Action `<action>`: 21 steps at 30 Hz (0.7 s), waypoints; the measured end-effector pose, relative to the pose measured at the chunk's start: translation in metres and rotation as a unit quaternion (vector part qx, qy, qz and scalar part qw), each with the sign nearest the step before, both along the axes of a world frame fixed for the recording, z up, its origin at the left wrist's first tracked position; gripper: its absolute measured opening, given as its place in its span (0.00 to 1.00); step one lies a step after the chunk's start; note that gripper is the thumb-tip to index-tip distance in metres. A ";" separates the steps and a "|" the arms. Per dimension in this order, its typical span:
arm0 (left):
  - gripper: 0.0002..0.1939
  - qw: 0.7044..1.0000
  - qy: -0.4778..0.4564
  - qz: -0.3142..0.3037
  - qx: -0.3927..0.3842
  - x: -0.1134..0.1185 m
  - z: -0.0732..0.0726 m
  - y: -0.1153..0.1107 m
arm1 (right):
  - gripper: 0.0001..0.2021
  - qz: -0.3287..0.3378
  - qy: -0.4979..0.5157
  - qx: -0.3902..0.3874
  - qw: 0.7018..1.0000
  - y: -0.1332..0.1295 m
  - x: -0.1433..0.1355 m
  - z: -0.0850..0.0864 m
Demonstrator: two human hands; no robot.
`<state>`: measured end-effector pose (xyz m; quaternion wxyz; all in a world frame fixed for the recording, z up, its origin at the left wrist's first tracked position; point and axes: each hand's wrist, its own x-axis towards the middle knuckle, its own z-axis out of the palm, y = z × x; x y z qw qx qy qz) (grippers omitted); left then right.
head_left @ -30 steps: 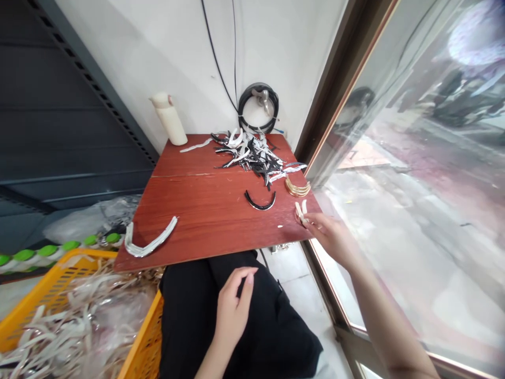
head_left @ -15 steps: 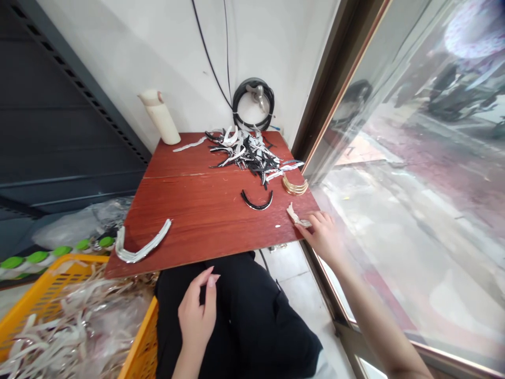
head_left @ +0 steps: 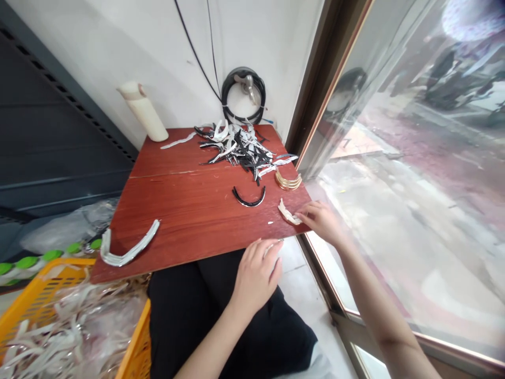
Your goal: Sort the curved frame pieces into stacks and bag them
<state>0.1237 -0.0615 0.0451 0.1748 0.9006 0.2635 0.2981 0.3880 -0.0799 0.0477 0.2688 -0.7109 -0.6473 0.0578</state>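
At the table's right front corner, a cream curved strip (head_left: 285, 212) lies on the wood. My right hand (head_left: 324, 223) pinches its right end, the fingertips partly hiding that end. Just below the front edge is my left hand (head_left: 258, 273), fingers bent and thumb apart, with nothing visible in it. A small white scrap (head_left: 270, 222) lies left of the cream strip. Farther back are a black curved strip (head_left: 249, 203) and a bundle of gold curved strips (head_left: 289, 182). A white curved bundle (head_left: 128, 257) rests at the left front corner.
A heap of black, white and silver strips (head_left: 242, 150) covers the back of the red-brown table (head_left: 177, 205). A cream flask (head_left: 148, 117) and coiled black cable (head_left: 225, 100) are behind. A yellow basket (head_left: 136, 342) of pale strips stands left; a glass pane (head_left: 394, 221) borders the right.
My left hand has moved right and up from over my lap to the table's front edge. My right hand stays at the cream strip. The view has shifted slightly.
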 end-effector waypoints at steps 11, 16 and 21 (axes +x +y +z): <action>0.18 0.999 0.043 0.005 0.009 0.084 -0.012 0.016 | 0.10 0.075 0.076 -0.062 0.992 0.020 0.027 0.033; 0.12 0.995 -0.061 0.077 0.019 0.088 -0.006 0.017 | 0.13 0.041 0.170 -0.073 0.982 0.011 0.025 0.049; 0.11 0.982 -0.159 0.087 0.052 0.097 0.010 0.023 | 0.15 0.008 0.266 -0.097 0.959 -0.004 0.007 0.073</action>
